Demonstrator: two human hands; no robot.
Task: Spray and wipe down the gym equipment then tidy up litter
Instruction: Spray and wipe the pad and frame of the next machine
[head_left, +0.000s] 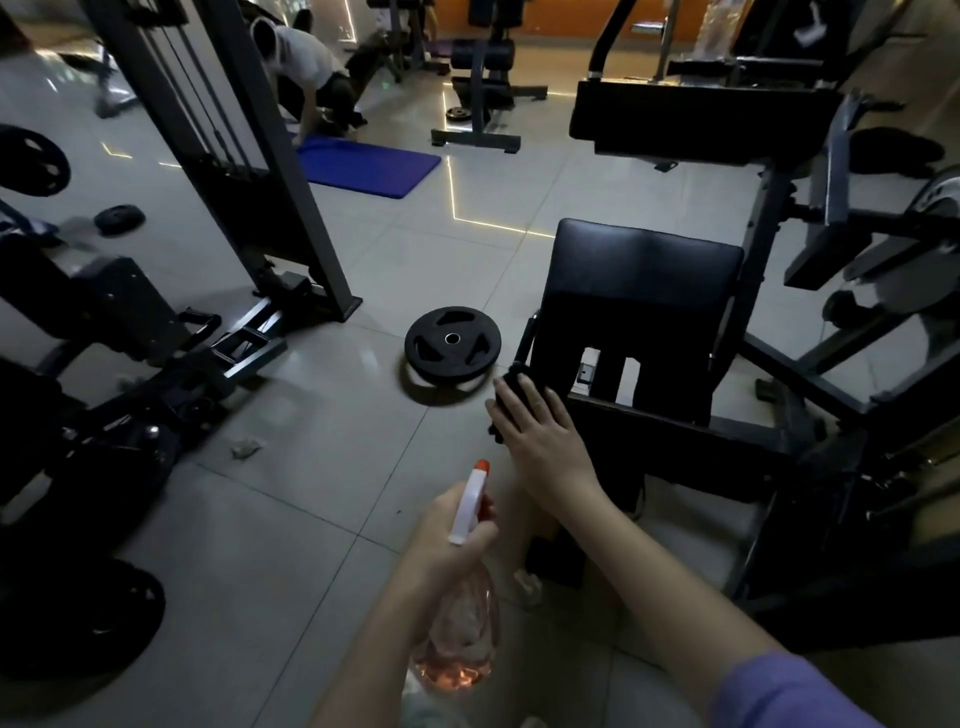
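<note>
**Handle wipe, seat machine: right hand on the bar, bottle held back**

Left hand (447, 540) grasps the spray bottle (467, 623) round its neck. The body hangs below my fist with pinkish liquid low in it. The orange nozzle tip points forward and a little right, toward my other hand. I can't tell whether a finger is on the trigger.

Right hand (535, 431) lies over the near end of the machine's black side handle (524, 343), with the fingers laid out fairly straight across it, pressing and not clenched. There is something dark under the palm. It is too dim to say whether that is a cloth or just the grip.

The key relation is this: the handle's long axis runs away from me, from under my right hand toward the left edge of the seat pad (644, 260). The right hand is already on it, and the left sits nearer my body and to the left, apart from the bar. My guess is that any wiping stroke goes along that line, outward, and the bottle only needs a small swing right to reach the bar or pad.

Litter is not yet picked up:
- 1 crumpled scrap (244, 448) lies on the tiles well off to my left.
- 1 pale scrap (527, 584) lies by the machine's foot, just under my right forearm.

A weight plate (453, 340) lies flat just left of the handle.
</note>
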